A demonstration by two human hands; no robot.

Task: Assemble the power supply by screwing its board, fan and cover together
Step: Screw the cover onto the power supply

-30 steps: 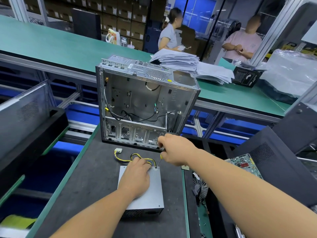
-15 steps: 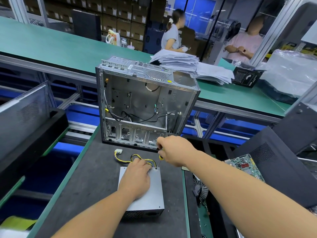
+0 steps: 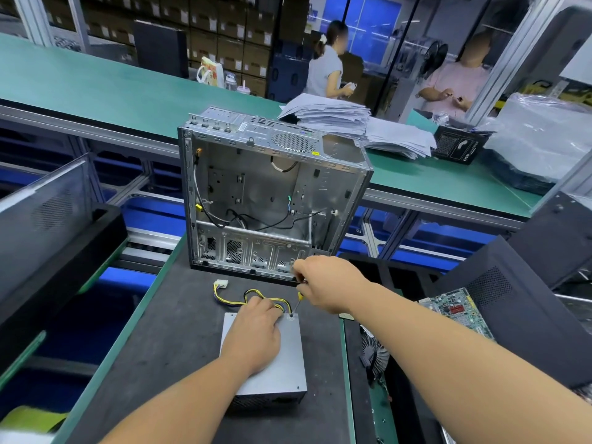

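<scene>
A grey metal power supply lies on the dark mat with its cover on top. Its yellow and black cable bundle runs out the far side to a white plug. My left hand rests palm down on the cover near its far edge. My right hand grips a small screwdriver with a yellow collar. The tip stands on a screw at the cover's far right corner.
An open silver computer case stands just behind the power supply. To the right lie a loose fan, a green circuit board and a black side panel. Paper stacks sit on the green bench. Two people stand beyond it.
My right hand has shifted slightly on the screwdriver, its tip staying at the same corner screw. My left hand and the power supply have not moved.
</scene>
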